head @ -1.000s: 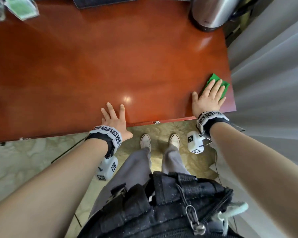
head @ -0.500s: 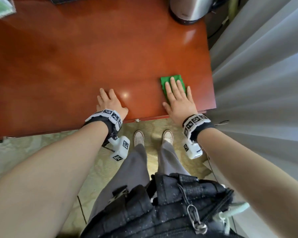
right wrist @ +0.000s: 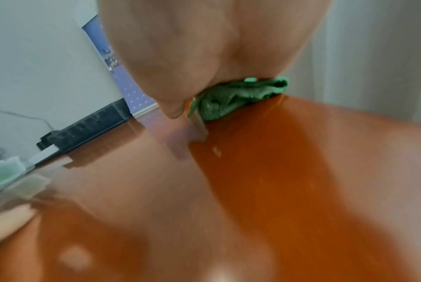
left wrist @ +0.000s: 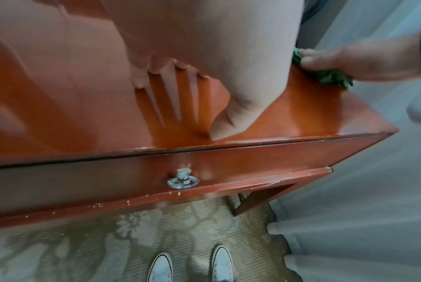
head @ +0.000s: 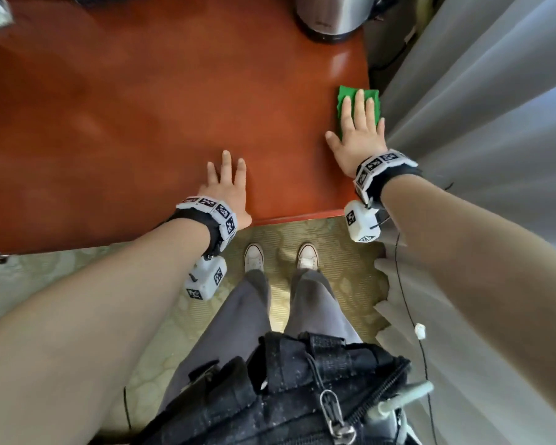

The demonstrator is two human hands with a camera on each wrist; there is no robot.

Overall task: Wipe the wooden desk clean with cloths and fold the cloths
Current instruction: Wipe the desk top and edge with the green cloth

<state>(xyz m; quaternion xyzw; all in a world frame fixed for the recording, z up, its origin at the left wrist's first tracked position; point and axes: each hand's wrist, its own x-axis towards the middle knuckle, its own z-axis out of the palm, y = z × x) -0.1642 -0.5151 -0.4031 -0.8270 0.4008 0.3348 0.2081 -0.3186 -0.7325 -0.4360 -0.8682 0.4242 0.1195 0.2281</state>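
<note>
The right hand [head: 360,139] presses flat, fingers straight, on the green cloth [head: 347,94] at the desk's [head: 142,123] right edge, right of centre in the head view. The cloth's long axis runs away from the person. Half a second ago it lay further left. The left hand [head: 227,191] rests flat, fingers spread, near the front edge.

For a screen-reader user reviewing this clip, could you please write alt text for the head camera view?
Seen from above, the right hand presses a green cloth flat against the right edge of a glossy reddish wooden desk, beside a grey curtain. The left hand rests open on the desk's near edge. A steel kettle stands at the far right corner.
</note>
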